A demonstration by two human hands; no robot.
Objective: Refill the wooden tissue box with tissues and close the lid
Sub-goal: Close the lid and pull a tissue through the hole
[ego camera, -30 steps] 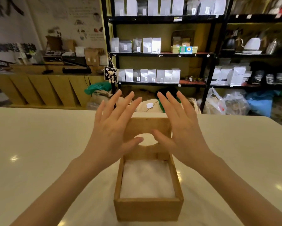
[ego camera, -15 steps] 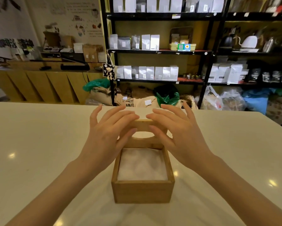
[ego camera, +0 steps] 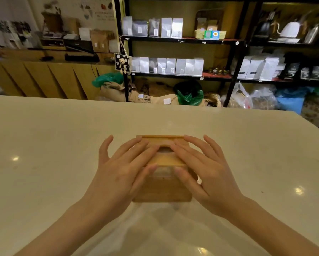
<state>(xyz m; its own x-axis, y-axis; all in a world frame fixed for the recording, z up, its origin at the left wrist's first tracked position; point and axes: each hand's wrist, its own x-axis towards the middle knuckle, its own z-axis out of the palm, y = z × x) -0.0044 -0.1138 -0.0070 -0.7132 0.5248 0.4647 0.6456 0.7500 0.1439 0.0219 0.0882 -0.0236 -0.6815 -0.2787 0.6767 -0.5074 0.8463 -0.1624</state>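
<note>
A wooden tissue box (ego camera: 163, 191) stands on the pale table (ego camera: 44, 163), near its middle. Its sliding wooden lid (ego camera: 166, 160), with an oval hole, covers most of the top. A narrow strip of white tissues (ego camera: 163, 171) shows at the near end. My left hand (ego camera: 121, 172) lies flat on the lid's left part, fingers straight. My right hand (ego camera: 204, 170) lies flat on the lid's right part, fingers straight. Both thumbs sit at the lid's near edge. The hands hide the box's side walls.
Beyond the table's far edge stand black shelves (ego camera: 232, 58) with white and silver pouches, kettles and jars. Sacks and plastic bags (ego camera: 190, 95) lie on the floor under them. A wooden counter (ego camera: 44, 78) runs along the back left.
Both hands have come down flat on the lid and drawn it toward me. The lid now covers most of the tissues that lay open before.
</note>
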